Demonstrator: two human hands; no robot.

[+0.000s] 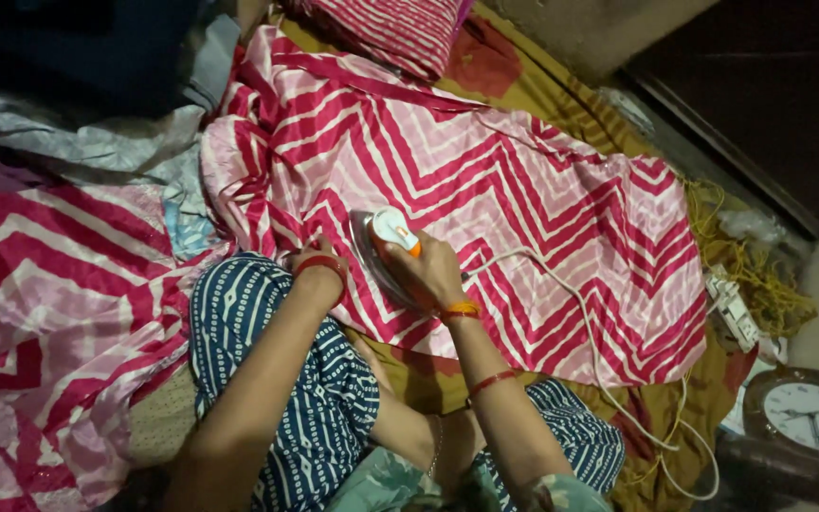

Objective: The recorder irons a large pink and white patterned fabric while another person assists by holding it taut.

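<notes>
A pink, red and white zigzag-striped cloth (485, 161) lies spread flat in front of me. On its near edge stands a white and orange electric iron (389, 230), and my right hand (428, 272) is closed around its handle. My left hand (315, 261) presses down on the cloth just left of the iron, its fingers mostly hidden behind my wrist and knee. Both wrists carry red and orange bangles. My knees in blue patterned trousers (277, 379) sit below the hands.
The iron's white cord (609, 370) runs right across the cloth to a white power strip (734, 311) beside tangled yellow string (760, 275). A round wall clock (812, 414) lies at lower right. More striped cloth (40, 294) is piled at left, a striped pillow (391, 28) behind.
</notes>
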